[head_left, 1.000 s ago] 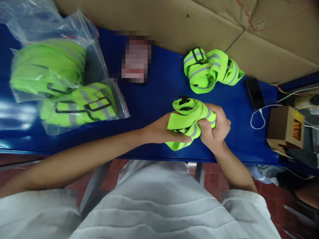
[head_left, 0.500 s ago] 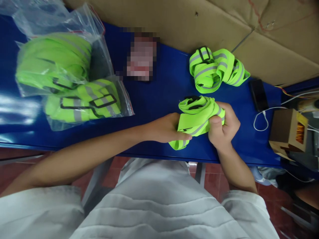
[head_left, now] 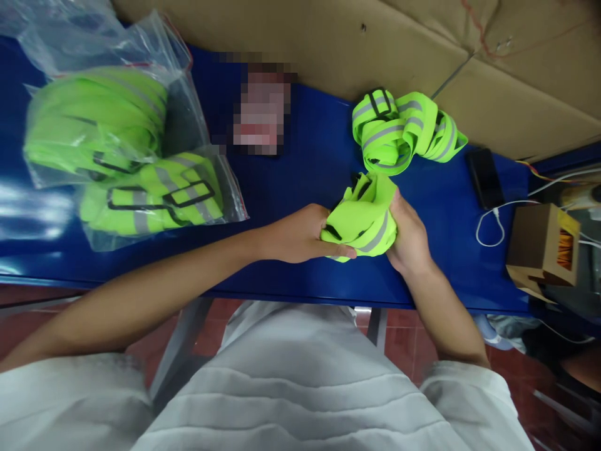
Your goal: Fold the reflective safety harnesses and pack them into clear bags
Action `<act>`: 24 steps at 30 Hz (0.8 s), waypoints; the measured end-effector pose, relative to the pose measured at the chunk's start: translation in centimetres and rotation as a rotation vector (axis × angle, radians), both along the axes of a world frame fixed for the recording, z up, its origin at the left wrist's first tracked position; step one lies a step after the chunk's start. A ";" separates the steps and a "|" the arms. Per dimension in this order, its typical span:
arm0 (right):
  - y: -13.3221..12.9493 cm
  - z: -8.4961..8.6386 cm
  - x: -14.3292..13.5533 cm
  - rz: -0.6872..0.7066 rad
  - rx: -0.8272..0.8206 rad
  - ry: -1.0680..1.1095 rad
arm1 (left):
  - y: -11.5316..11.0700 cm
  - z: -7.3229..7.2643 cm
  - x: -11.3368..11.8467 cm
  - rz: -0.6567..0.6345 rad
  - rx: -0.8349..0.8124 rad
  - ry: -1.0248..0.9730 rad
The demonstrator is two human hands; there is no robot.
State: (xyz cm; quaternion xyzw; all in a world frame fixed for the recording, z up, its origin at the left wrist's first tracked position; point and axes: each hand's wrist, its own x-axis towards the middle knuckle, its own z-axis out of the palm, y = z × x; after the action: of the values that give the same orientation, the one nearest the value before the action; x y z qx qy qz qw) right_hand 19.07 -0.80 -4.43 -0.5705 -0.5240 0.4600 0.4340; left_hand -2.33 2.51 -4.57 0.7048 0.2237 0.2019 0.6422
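Between my hands is a bundled neon-green reflective strap (head_left: 360, 219) with grey stripes and some black parts showing in its folds. My left hand (head_left: 305, 237) grips its left side, thumb across the lower front. At its right side my right hand (head_left: 407, 235) is wrapped round the bundle, most fingers hidden behind it. Just beyond lie more coiled reflective straps (head_left: 399, 131) with a black buckle, on the blue table (head_left: 291, 188).
Clear plastic bags (head_left: 188, 119) of green straps lie at the left. A pixelated item (head_left: 260, 113) is near the cardboard backing (head_left: 319, 37). A black phone (head_left: 485, 178), a white cable (head_left: 491, 241) and an open cardboard box (head_left: 533, 241) are at the right.
The strap bundle has become more compact; the loose end hanging at its lower left is folded in. My right hand has moved left, closer to my left hand.
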 end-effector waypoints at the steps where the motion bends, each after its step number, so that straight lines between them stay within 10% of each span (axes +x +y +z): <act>1: -0.1 0.1 0.0 -0.049 0.110 -0.070 | -0.1 0.1 0.1 0.011 -0.016 -0.003; 6: -0.7 1.2 0.1 -0.026 0.473 -0.361 | -0.1 0.1 0.3 0.054 -0.097 0.019; 11: -1.0 1.3 -0.4 0.319 0.335 -0.467 | 0.0 0.0 0.1 0.054 0.049 0.068; 24: -0.9 1.5 -0.1 0.096 0.184 -0.292 | 0.9 0.9 -0.2 0.012 -0.371 0.043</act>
State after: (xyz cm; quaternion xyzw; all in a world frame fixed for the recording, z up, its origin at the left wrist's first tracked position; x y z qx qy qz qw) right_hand 18.92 -1.66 -2.91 -0.5635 -0.6481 0.3425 0.3810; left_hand -2.49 3.43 -3.64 0.5773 0.2751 0.1458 0.7549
